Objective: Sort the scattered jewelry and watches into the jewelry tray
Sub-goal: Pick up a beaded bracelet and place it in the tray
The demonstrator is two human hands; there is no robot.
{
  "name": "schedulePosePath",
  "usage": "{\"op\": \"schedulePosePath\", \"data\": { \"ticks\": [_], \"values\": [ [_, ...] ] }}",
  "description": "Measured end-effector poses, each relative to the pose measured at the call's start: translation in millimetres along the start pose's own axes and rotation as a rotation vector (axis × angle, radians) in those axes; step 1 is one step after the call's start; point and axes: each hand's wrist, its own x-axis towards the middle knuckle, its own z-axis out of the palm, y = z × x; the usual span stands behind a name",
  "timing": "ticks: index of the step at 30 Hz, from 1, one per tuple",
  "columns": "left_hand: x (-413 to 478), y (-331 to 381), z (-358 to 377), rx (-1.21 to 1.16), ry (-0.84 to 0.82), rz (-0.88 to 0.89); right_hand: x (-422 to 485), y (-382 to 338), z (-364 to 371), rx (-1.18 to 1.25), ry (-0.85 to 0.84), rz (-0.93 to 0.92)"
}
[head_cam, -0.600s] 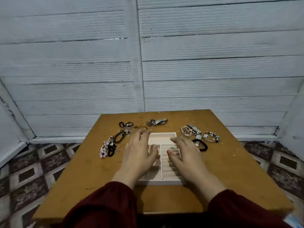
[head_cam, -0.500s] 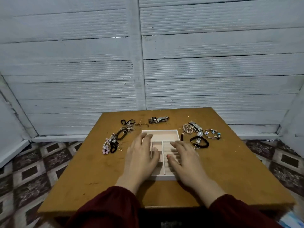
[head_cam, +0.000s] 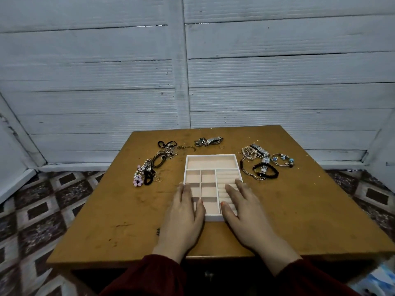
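A white jewelry tray [head_cam: 211,156] with pale pink compartments lies in the middle of the wooden table; every compartment I can see holds nothing. My left hand [head_cam: 182,218] lies flat over its near left corner, my right hand [head_cam: 245,212] flat over its near right side and ring rolls. Left of the tray lies a heap of bracelets and black bands [head_cam: 150,167]. A silver watch [head_cam: 210,141] lies beyond the tray. To the right are a watch with beaded bracelets [head_cam: 255,153], a black bracelet [head_cam: 266,170] and a charm bangle [head_cam: 282,160].
The wooden table [head_cam: 310,210] is small and square, its far edge close to a white slatted wall [head_cam: 192,71]. Patterned floor tiles [head_cam: 32,210] show on both sides. A small ring [head_cam: 222,147] lies loose near the silver watch.
Both hands have slid back toward me, from over the tray's middle to its near end. The tray's far compartments are now uncovered.
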Motion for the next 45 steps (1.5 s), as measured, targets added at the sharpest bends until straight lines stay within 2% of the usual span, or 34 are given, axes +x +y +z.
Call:
{"op": "schedulePosePath", "data": {
  "ticks": [11, 16, 25, 30, 35, 41, 45],
  "values": [
    [0.1, -0.2, 6.6, 0.012, 0.02, 0.025, -2.1, -1.9, -4.7, 0.063, -0.026, 0.014],
    [1.6, -2.5, 7.6, -0.054, 0.032, 0.037, -4.1, -6.6, -11.1, -0.011, -0.028, -0.016],
    [13.2, -19.2, -11.3, -0.115, 0.199, 0.119, 27.9, -62.1, -7.4, 0.048, 0.116, -0.3],
    [47.3, -64.9, -31.6, -0.119, 0.389, 0.059, 61.8, -104.5, 11.1, 0.028, 0.081, -0.362],
    [84.3, -113.9, -56.6, -0.128, 0.539, -0.131, 90.8, -135.3, 26.2, -0.069, -0.05, -0.381],
    [97.9, -143.3, -63.8, -0.166, 0.518, -0.215, 121.6, -155.3, 44.7, -0.168, -0.107, -0.329],
    [100.6, -146.3, -63.9, -0.184, 0.49, -0.194, 128.9, -165.8, 58.4, -0.173, -0.141, -0.339]
  ]
}}
